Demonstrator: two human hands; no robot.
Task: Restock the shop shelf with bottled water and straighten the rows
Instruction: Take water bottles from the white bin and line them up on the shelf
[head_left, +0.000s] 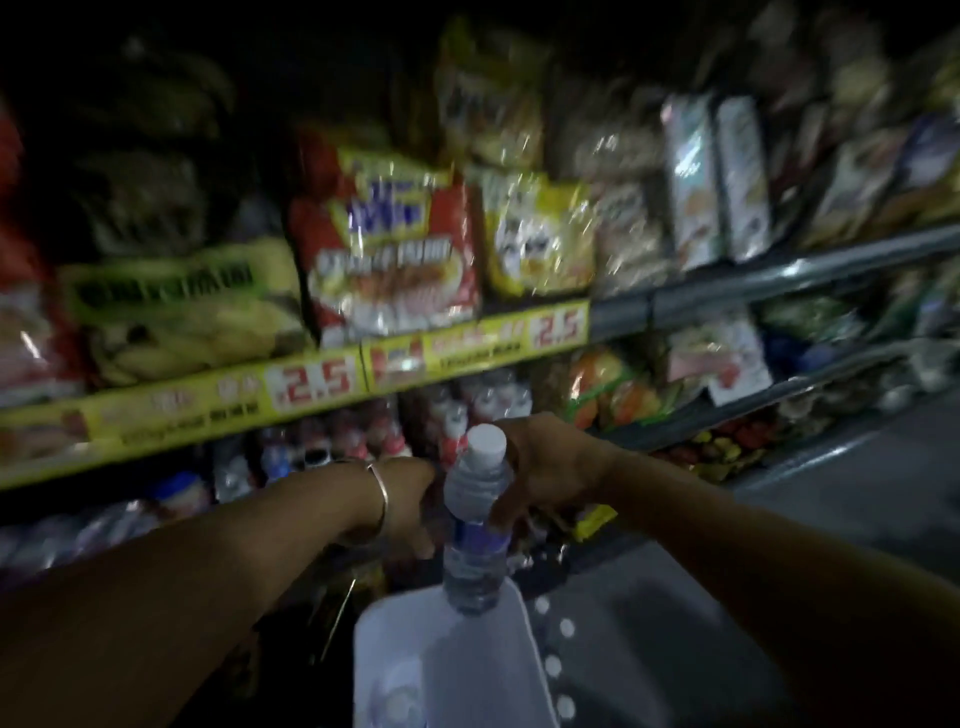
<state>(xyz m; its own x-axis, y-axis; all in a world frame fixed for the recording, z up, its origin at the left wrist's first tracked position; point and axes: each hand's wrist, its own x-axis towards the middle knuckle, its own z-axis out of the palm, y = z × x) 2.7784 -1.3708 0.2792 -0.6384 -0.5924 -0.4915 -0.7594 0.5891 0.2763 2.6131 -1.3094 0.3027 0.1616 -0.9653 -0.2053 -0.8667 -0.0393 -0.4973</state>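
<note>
Clear plastic bottle (475, 519), white-capped, gripped upright by right hand (545, 467).

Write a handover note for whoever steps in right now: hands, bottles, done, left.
Right hand: grips a clear plastic water bottle with white cap, upright above the white plastic crate.
Left hand: reaches to the capped bottles on the lower shelf; its fingers are hidden, grip unclear.
Done: some bottles already stand under the yellow price strip.
Left: shelve the held bottle, empty the crate, straighten rows. Picture is blurred.
</note>
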